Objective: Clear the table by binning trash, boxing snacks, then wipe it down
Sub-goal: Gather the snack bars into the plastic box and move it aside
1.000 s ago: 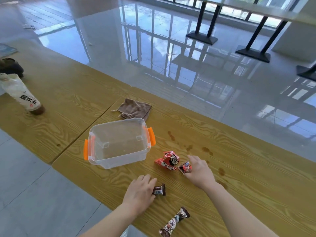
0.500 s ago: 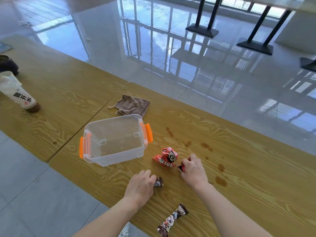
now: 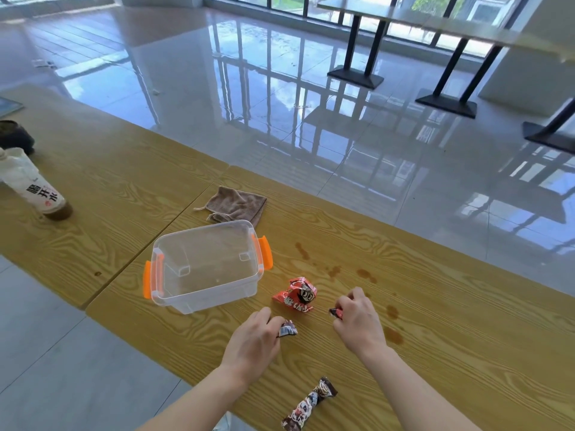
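A clear plastic box [image 3: 174, 293] with orange latches stands empty on the wooden table [image 3: 466, 353]. Right of it lies a crumpled red wrapper [image 3: 297, 295]. My left hand [image 3: 253, 342] is closed on a small dark snack packet [image 3: 287, 329], most of it hidden under the fingers. My right hand [image 3: 357, 321] grips another small wrapped snack [image 3: 336, 312], only its end showing. A longer brown snack bar [image 3: 309, 405] lies near the table's front edge between my arms. A brown cloth [image 3: 238, 205] lies behind the box.
Brown spill stains [image 3: 392, 334] dot the wood right of my right hand and behind the wrapper. A bottle with a white label [image 3: 34, 189] and a dark object [image 3: 15, 136] stand at the far left. Black table legs [image 3: 354, 73] rise from the glossy floor beyond.
My right hand has closed around the small snack and drawn it slightly away from the red wrapper. My left hand has curled tighter on its packet. The view shifted a little.
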Motion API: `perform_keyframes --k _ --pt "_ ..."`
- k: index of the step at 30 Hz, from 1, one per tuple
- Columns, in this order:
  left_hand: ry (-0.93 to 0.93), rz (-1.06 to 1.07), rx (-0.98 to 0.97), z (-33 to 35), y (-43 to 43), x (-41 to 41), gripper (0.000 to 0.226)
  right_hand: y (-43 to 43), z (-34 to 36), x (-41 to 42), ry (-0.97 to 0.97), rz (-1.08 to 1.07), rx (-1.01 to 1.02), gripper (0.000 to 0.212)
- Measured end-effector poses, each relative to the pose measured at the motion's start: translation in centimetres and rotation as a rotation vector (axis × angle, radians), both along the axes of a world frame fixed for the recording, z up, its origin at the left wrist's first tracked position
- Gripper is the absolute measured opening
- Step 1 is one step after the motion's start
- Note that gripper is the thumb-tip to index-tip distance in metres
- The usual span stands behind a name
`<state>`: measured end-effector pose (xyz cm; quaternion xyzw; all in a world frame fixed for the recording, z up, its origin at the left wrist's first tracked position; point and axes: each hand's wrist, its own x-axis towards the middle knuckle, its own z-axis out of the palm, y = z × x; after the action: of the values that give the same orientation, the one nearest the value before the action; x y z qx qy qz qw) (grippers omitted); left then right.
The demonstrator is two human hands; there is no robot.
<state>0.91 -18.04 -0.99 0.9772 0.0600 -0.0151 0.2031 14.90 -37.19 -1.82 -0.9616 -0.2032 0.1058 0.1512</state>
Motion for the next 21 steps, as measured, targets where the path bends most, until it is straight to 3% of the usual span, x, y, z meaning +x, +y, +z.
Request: perform_keyframes --k 11,21 --pt "-0.234 -0.011 0.001 5.4 1.7 1.1 0.033 2.5 4.2 0.6 -0.121 0.043 0.091 0.009" --pt "-0.376 0.13 -0.052 9.3 5.5 0.9 0.031 7.0 8.0 1.1 -0.2 0.121 0.179 0.016"
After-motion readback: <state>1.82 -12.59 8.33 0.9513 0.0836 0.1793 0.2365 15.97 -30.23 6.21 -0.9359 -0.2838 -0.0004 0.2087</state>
